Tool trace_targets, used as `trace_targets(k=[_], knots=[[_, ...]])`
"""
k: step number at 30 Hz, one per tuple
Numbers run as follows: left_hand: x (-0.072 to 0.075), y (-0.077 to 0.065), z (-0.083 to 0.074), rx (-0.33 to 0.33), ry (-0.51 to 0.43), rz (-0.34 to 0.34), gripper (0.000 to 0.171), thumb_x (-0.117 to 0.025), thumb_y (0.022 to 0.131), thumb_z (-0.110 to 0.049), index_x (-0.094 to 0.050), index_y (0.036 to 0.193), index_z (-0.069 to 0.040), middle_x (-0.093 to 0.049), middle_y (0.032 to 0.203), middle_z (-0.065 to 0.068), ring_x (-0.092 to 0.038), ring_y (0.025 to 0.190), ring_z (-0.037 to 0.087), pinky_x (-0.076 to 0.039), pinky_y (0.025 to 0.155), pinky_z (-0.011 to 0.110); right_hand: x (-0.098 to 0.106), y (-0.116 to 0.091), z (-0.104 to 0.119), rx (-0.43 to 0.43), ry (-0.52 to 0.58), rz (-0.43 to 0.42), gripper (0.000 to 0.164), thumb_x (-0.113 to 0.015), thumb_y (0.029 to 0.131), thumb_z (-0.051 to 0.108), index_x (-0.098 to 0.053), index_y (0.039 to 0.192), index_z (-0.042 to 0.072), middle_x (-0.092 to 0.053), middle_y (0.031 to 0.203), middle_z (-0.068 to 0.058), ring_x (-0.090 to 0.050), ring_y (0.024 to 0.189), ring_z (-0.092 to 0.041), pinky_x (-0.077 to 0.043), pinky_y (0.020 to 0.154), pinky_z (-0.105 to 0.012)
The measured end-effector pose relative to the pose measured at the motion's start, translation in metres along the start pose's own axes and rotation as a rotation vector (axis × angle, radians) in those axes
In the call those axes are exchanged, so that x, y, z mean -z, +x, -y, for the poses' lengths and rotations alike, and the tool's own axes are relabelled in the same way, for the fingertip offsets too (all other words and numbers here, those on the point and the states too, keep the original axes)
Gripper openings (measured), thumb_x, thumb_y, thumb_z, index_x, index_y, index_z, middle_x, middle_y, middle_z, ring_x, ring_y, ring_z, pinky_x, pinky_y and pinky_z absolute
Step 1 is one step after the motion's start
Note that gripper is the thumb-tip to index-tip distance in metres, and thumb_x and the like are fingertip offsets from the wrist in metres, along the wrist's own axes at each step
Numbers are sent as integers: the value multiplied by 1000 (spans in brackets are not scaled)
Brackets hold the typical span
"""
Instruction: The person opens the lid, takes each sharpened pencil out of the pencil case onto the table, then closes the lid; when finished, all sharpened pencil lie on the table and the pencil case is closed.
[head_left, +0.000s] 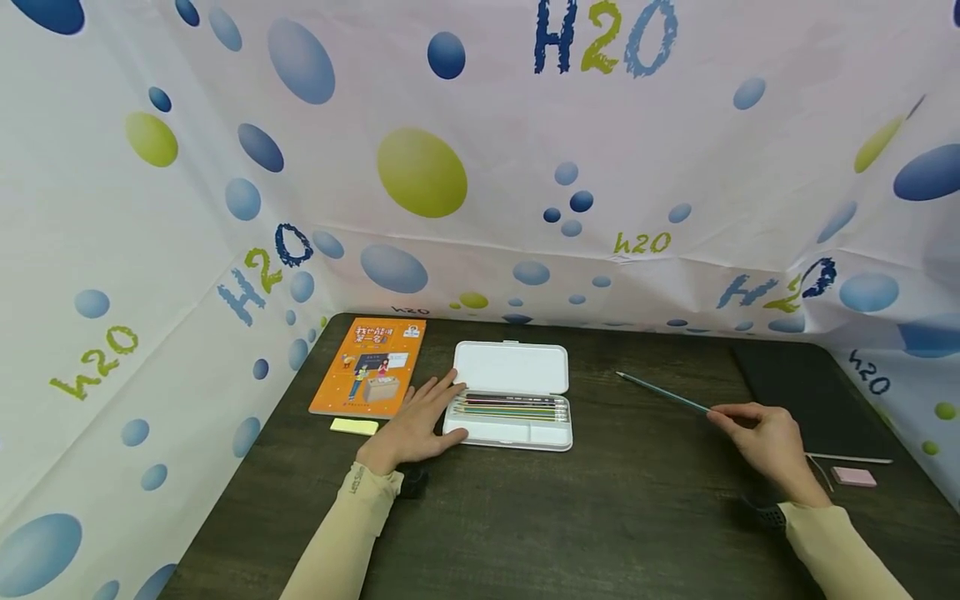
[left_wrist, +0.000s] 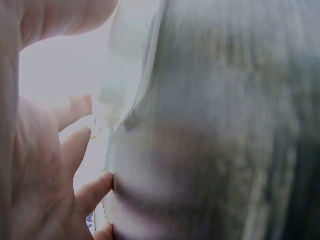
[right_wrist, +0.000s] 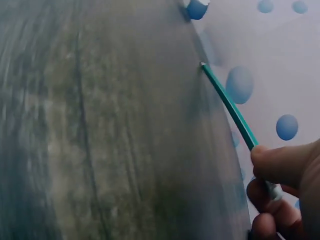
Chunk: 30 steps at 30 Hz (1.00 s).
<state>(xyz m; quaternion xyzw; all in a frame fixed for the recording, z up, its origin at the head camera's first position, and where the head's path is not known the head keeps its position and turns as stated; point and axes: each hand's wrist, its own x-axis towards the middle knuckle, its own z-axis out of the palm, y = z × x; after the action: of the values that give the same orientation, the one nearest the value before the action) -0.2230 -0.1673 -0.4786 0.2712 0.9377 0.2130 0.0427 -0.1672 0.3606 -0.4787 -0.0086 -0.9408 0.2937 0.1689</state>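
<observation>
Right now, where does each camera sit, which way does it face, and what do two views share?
Head: worn on the head, facing forward and down at the table; left hand, right hand and sleeved forearms show.
Left wrist: worn there, facing the white case and table, blurred; left palm and fingers show.
Right wrist: worn there, facing the teal pencil, table and dotted backdrop; right fingers show.
Shared by head and right wrist: the right hand holding that pencil.

A dark brown-grey, wood-grained rectangular tabletop (head_left: 555, 525) extended back to a white backdrop sheet (head_left: 510, 108), creased near its lower edge. A matching white side sheet (head_left: 60, 242) rose at the left. Both carried glossy blue and lime-green printed ovals (head_left: 422, 172) and blue-and-green "H2O" lettering (head_left: 607, 37). Illumination was pale and diffuse.
</observation>
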Motion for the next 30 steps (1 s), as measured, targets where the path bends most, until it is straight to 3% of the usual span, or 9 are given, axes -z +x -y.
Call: trace_targets(k=[3, 7, 21, 26, 30], knots=[[-1, 0, 0, 1, -1, 2, 77, -58, 94, -55, -31, 158, -21, -13, 166, 1, -16, 149, 40, -8, 115, 67, -2, -1, -2, 37, -53, 23, 15, -77, 88, 22, -81, 90, 8, -74, 94, -17, -65, 80, -35, -50, 66, -46], [-1, 0, -1, 1, -5, 7, 77, -58, 95, -55, -30, 158, -21, -11, 167, 0, -15, 150, 39, -7, 116, 66, -5, -5, -5, 86, -95, 48, 7, -78, 86, 14, -80, 85, 8, -71, 91, -16, -65, 77, -36, -49, 69, -53], [-1, 2, 0, 8, 7, 11, 77, -58, 94, -55, -30, 158, -22, -11, 167, 0, -15, 150, 39, -7, 116, 66, -7, -2, -5, 112, -113, 52, 6, -79, 83, 11, -80, 84, 5, -70, 87, -13, -63, 74, -32, -46, 66, -49], [-2, 1, 1, 2, 0, 1, 77, -59, 94, -55, -31, 158, -21, -12, 166, 1, -16, 149, 40, -7, 116, 66, -6, 0, -3, 120, -111, 51, 11, -79, 83, 14, -79, 87, 4, -68, 86, -12, -61, 72, -28, -45, 61, -42], [-1, 0, 2, 3, 1, -2, 77, -58, 94, -56, -31, 158, -21, -13, 166, 1, -16, 150, 39, -8, 116, 66, -4, 5, 11, 133, -87, 7, 12, -79, 85, 18, -78, 86, 7, -66, 83, -8, -58, 70, -21, -44, 60, -36]])
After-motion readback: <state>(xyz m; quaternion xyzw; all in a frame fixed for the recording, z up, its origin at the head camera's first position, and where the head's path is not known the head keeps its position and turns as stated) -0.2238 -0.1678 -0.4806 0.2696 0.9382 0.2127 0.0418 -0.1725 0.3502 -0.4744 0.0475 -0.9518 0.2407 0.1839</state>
